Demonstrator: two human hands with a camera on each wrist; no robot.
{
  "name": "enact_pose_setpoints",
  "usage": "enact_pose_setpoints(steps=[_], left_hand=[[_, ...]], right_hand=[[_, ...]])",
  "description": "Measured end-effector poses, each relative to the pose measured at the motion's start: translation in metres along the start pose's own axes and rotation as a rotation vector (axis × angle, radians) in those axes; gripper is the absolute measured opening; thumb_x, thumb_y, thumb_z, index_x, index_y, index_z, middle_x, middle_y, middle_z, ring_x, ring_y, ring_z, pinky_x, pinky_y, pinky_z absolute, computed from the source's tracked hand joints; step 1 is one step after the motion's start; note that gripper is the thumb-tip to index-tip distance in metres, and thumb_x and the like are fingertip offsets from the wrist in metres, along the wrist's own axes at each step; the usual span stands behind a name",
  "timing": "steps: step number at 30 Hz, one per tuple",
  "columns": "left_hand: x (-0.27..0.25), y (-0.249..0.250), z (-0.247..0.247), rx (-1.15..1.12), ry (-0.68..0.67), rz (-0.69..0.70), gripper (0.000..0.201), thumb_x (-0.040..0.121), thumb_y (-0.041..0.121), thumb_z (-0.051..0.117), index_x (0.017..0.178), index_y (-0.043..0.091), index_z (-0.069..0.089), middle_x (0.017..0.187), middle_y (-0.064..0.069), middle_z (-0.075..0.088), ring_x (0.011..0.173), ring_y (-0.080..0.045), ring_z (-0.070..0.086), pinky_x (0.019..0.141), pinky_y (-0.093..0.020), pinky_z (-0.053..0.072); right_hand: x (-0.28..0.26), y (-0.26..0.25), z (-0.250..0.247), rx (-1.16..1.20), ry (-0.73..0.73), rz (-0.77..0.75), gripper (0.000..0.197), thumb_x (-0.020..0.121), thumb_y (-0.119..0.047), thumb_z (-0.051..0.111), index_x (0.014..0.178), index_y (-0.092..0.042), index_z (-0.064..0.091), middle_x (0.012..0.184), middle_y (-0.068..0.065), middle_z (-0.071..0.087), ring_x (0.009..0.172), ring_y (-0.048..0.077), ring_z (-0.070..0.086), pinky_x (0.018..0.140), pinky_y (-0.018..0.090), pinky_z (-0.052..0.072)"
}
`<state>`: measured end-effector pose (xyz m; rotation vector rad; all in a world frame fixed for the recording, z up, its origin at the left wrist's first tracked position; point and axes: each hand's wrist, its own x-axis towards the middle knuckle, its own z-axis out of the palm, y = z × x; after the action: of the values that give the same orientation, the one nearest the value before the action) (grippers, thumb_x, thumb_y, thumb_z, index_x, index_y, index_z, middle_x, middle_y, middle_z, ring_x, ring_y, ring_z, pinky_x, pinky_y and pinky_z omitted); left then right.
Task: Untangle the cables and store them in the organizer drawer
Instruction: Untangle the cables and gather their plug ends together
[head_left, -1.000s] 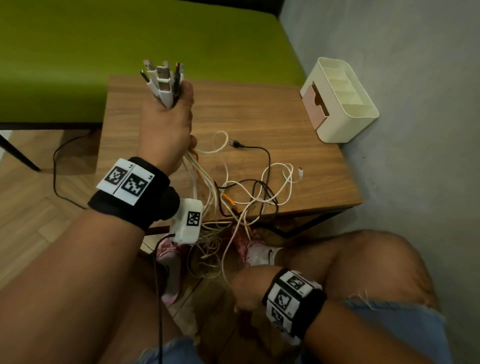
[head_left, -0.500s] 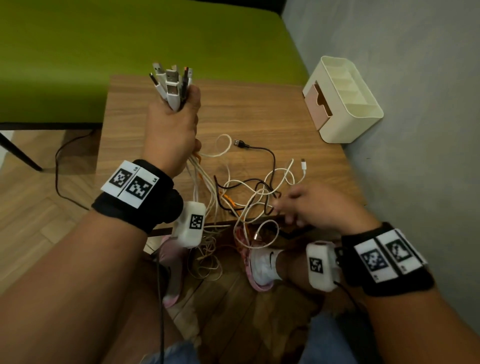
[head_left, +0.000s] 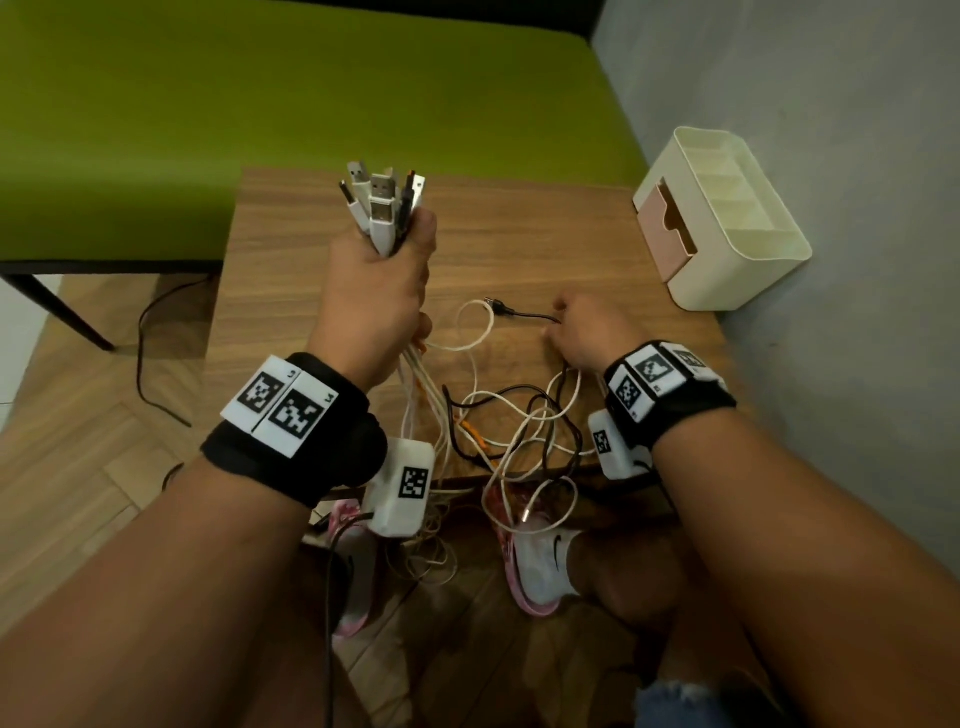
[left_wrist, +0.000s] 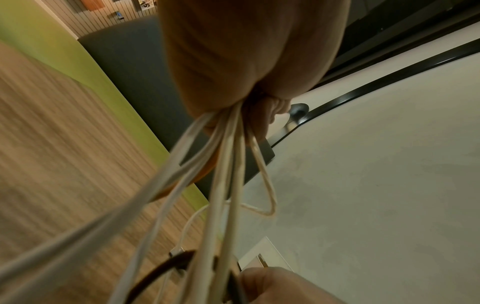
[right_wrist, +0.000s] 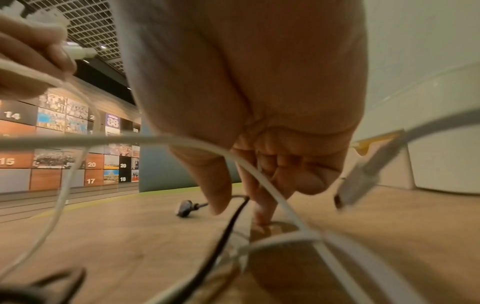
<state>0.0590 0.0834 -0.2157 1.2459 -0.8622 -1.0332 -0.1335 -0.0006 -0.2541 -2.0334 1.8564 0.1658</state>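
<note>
Black wristbands (head_left: 293, 441) with white coded tags.

Bare wooden table (head_left: 519, 234) lies open between the tangled cables (head_left: 519, 415) near and the organizer (head_left: 727, 249) at far right, against the wall (head_left: 831, 156).

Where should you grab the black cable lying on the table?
Pinch the black cable just behind its plug, coming down from above. That end lies flat and free on the table, clear of the tangle, and the right hand is already beside it.

Numbers 14, 15, 17, 18 and 20 on wall panels (right_wrist: 62, 148) behind the table.
</note>
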Motion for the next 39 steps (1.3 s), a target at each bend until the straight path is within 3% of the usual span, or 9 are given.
enact_pose_setpoints(steps=[4,10,16,22,25,27,30,34,39], left_hand=[[0.003,-0.001,0.003,0.003,-0.022,-0.005,0.029,0.100,0.036,0.050,0.081,0.015,0.045,0.054,0.003,0.027,0.044,-0.012,0.022,0.040,-0.021,0.027],[0.006,-0.004,0.009,0.024,-0.050,-0.006,0.034,0.097,0.037,0.056,0.070,0.021,0.042,0.053,0.007,0.028,0.042,-0.008,0.024,0.039,-0.020,0.028],[0.006,-0.001,0.016,-0.036,-0.046,-0.077,0.041,0.096,0.049,0.053,0.067,0.025,0.037,0.056,0.006,0.025,0.044,-0.009,0.020,0.041,-0.020,0.023],[0.011,-0.003,0.018,-0.185,-0.086,-0.188,0.038,0.101,0.046,0.044,0.073,0.021,0.040,0.058,0.005,0.019,0.050,-0.011,0.011,0.042,-0.020,0.016],[0.012,-0.005,0.023,-0.180,-0.104,-0.181,0.040,0.102,0.047,0.041,0.071,0.022,0.036,0.054,0.007,0.019,0.045,-0.009,0.013,0.040,-0.019,0.019],[0.011,-0.005,0.029,-0.178,-0.125,-0.159,0.040,0.102,0.048,0.038,0.071,0.023,0.034,0.053,0.007,0.019,0.044,-0.008,0.014,0.040,-0.020,0.019],[0.009,-0.004,0.038,-0.206,-0.188,-0.122,0.038,0.102,0.047,0.035,0.074,0.021,0.035,0.054,0.007,0.019,0.045,-0.008,0.013,0.040,-0.023,0.017],[0.005,-0.002,0.046,-0.200,-0.232,-0.053,0.037,0.100,0.044,0.041,0.073,0.019,0.035,0.052,0.007,0.021,0.042,-0.008,0.018,0.040,-0.022,0.021],[0.000,-0.001,0.046,-0.158,-0.226,-0.072,0.036,0.098,0.031,0.055,0.070,0.020,0.037,0.054,0.002,0.024,0.041,-0.011,0.023,0.039,-0.022,0.024]], right_hand=[[0.002,0.005,0.004,0.036,0.033,-0.016,0.019,0.097,-0.028,0.056,0.108,-0.016,0.066,0.102,0.005,0.067,0.088,0.019,0.058,0.074,0.030,0.042],[-0.004,0.007,-0.001,0.137,0.103,-0.052,0.023,0.098,-0.035,0.053,0.099,-0.017,0.068,0.090,0.002,0.066,0.087,0.019,0.060,0.073,0.032,0.044],[-0.012,0.003,-0.007,0.297,0.167,-0.106,0.028,0.098,-0.043,0.052,0.091,-0.019,0.066,0.080,-0.002,0.064,0.077,0.018,0.062,0.062,0.031,0.044],[-0.031,-0.001,-0.029,0.740,0.377,-0.084,0.018,0.097,-0.035,0.054,0.085,-0.025,0.064,0.082,-0.002,0.068,0.075,0.021,0.067,0.070,0.047,0.059],[-0.045,-0.009,-0.034,0.962,0.382,-0.189,0.015,0.097,-0.023,0.057,0.083,-0.021,0.063,0.079,0.000,0.066,0.060,0.013,0.062,0.053,0.034,0.056],[-0.057,-0.017,-0.033,1.024,0.368,-0.278,0.013,0.097,-0.020,0.059,0.086,-0.018,0.065,0.078,0.002,0.066,0.057,0.010,0.060,0.051,0.025,0.052],[-0.069,-0.026,-0.024,1.034,0.348,-0.357,0.012,0.096,-0.020,0.062,0.085,-0.021,0.066,0.075,0.001,0.068,0.057,0.012,0.061,0.051,0.025,0.053],[-0.074,-0.029,-0.016,0.916,0.317,-0.464,0.013,0.094,-0.021,0.064,0.082,-0.023,0.068,0.067,-0.007,0.067,0.056,0.004,0.060,0.053,0.025,0.051],[-0.087,-0.021,-0.020,0.876,0.322,-0.581,0.012,0.093,-0.016,0.065,0.083,-0.021,0.069,0.064,-0.021,0.063,0.062,-0.001,0.061,0.059,0.012,0.044]])
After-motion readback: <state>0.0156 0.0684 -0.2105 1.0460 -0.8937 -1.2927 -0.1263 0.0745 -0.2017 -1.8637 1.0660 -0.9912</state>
